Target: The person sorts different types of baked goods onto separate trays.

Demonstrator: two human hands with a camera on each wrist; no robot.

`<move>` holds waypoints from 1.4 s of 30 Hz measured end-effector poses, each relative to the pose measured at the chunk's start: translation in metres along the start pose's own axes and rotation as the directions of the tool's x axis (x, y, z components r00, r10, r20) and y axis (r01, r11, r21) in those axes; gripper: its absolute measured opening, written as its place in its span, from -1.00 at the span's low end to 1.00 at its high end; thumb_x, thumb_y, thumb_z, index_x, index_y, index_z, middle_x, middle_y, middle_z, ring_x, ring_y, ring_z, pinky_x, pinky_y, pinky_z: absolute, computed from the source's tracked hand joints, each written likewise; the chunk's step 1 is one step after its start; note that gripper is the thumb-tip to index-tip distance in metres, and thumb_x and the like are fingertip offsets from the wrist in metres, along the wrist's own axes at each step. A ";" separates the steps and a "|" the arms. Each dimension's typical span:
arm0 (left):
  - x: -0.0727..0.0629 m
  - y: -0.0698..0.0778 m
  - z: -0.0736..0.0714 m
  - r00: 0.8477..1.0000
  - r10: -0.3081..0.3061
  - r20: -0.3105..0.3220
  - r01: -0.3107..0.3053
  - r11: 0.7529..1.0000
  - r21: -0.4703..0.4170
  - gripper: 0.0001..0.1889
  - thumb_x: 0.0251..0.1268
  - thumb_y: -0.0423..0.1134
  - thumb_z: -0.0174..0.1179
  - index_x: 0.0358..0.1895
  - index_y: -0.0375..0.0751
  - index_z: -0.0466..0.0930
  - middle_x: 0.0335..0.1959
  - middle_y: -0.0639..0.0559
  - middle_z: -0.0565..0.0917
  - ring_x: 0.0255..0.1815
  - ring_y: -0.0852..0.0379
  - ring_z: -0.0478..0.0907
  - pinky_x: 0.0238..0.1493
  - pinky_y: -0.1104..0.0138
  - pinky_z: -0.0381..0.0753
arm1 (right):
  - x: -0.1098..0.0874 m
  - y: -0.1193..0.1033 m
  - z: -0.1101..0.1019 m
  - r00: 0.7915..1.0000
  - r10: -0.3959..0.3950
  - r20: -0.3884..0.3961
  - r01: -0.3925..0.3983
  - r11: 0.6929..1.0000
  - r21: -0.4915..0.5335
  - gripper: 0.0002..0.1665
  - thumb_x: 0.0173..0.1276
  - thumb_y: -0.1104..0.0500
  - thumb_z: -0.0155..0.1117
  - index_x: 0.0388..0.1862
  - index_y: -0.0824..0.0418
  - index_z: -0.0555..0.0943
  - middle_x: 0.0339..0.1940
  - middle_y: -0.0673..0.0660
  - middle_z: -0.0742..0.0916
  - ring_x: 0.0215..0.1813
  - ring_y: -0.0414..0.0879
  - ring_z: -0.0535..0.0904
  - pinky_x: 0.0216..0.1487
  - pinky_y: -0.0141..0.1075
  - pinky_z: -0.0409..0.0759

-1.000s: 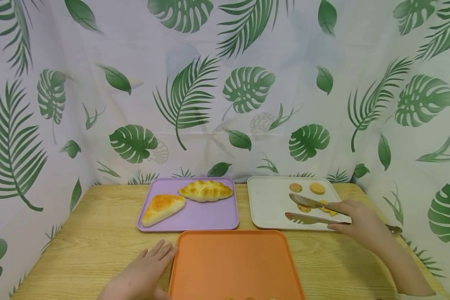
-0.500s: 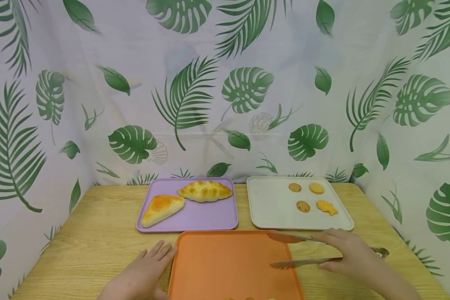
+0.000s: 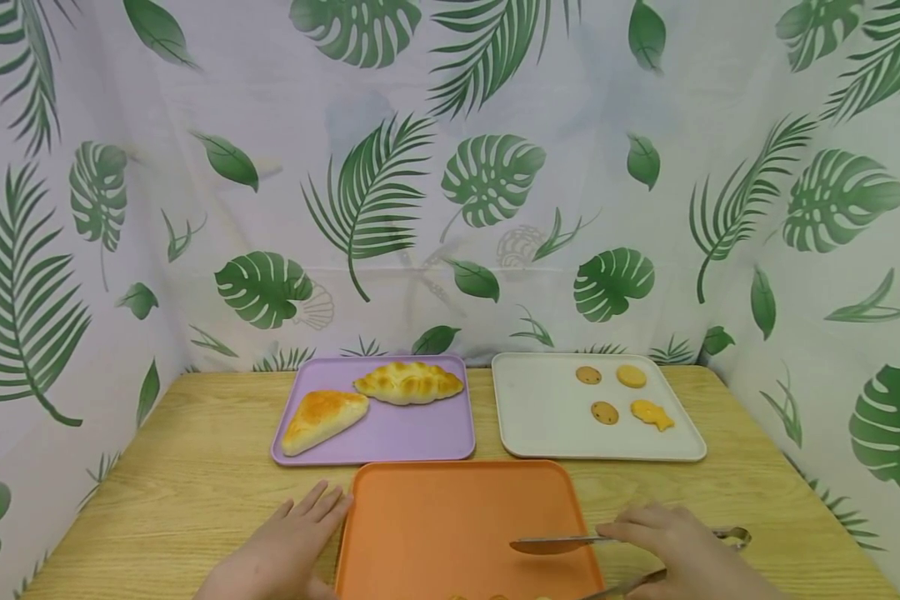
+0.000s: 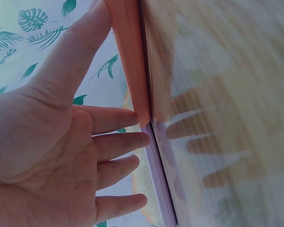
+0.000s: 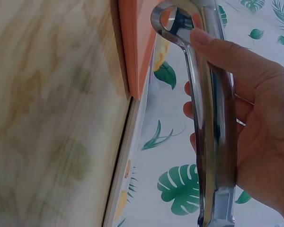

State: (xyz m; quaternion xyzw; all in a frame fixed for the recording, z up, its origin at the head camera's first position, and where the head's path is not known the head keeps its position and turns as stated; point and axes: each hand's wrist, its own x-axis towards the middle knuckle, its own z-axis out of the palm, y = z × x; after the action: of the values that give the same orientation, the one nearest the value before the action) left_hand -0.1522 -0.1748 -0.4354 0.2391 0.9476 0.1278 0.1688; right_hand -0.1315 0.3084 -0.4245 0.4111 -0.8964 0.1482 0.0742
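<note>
Along the far edge of the yellowish, wood-grained worktop (image 3: 180, 475) I see a purple tray (image 3: 420, 429) and a cream tray (image 3: 543, 412). The orange tray (image 3: 461, 508) is plain, the tongs (image 5: 210, 123) silver, and green leaves (image 3: 615, 283) pattern the white cloth (image 3: 277, 221).

Three rectangular plastic-looking trays: a purple tray (image 3: 412, 435), an off-white tray (image 3: 540, 408), an orange tray (image 3: 450, 517). Two golden breads: a triangular loaf (image 3: 326, 421), a braided loaf (image 3: 409, 382). Four flat cookies: two speckled brown rounds (image 3: 604, 412), one yellow round (image 3: 632, 377), one orange fish (image 3: 652, 414). One pair of silver metal tongs (image 3: 555, 546). One left hand (image 3: 279, 546), one right hand (image 3: 667, 546). Three cropped yellowish pieces (image 3: 498, 597).
</note>
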 end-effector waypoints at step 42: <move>-0.001 0.001 0.000 1.000 -0.030 0.010 0.030 1.000 0.004 0.15 -0.18 0.24 0.45 0.49 -0.28 0.15 0.53 -0.24 0.18 0.57 -0.27 0.01 0.44 -0.28 0.09 | 0.016 -0.007 0.001 0.985 0.169 -0.025 -0.171 0.974 -0.147 -0.50 -0.01 -0.04 0.54 -0.01 -0.12 0.67 -0.17 -0.20 0.69 -0.19 -0.23 0.57 -0.34 -0.27 0.48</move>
State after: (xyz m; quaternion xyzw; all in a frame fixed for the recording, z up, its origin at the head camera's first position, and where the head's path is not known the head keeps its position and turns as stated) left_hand -0.1511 -0.1740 -0.4351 0.2260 0.9505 0.1222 0.1748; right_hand -0.1369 0.2923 -0.4202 0.3253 -0.9363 0.0896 0.0971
